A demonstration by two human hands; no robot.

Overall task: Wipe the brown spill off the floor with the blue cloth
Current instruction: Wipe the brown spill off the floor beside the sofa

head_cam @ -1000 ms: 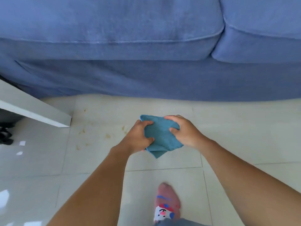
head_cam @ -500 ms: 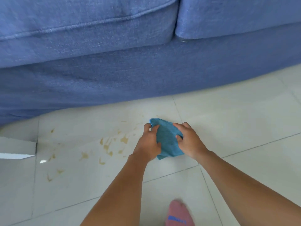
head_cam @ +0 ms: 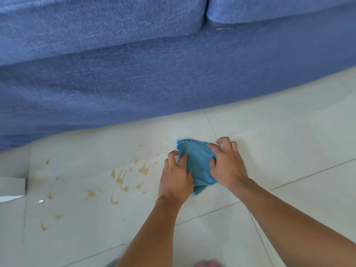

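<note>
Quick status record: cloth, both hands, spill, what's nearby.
cloth: blue cloth, bunched, at the floor
left hand: gripping the cloth's left side
right hand: gripping the cloth's right side
spill: brown spill, splotches scattered left of the cloth, unwiped
nearby: blue sofa behind; white furniture edge at far left

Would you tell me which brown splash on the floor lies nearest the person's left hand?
The broad blot just left of the left hand and its blue cloth. The other splashes trail away leftward toward the white edge.
</note>
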